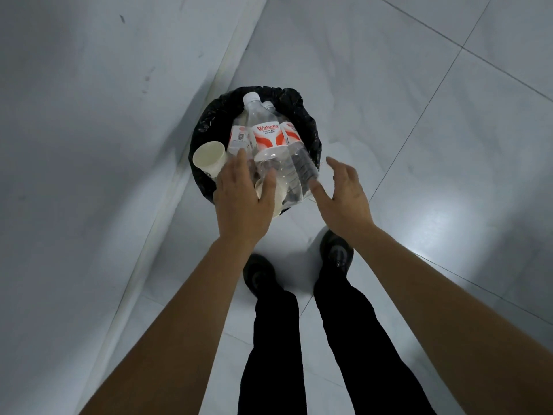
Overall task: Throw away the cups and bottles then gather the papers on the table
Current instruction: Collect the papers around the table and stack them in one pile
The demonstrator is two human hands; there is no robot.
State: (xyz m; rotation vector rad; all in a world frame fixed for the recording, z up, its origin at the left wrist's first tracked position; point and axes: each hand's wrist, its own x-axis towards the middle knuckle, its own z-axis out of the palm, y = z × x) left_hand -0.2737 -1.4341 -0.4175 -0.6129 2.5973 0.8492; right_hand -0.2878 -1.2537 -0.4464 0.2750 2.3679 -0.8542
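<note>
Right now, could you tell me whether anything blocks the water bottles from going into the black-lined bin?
Nothing visible does. The Wahaha bottles already lie in the bin's mouth, within the black liner, one paper cup at its left rim. The left hand and right hand are open.

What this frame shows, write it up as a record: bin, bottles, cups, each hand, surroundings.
bin: round, black liner, against the wall
bottles: three, clear plastic, red-and-white labels, piled in the bin's mouth
paper cup: on its side at the bin's left edge
second cup: partly hidden under the left hand
left hand: fingers straight over the bottles; contact unclear
right hand: spread, apart from the bottles, holding nothing
surroundings: pale tiled floor, wall on the left
papers: not in view
</note>
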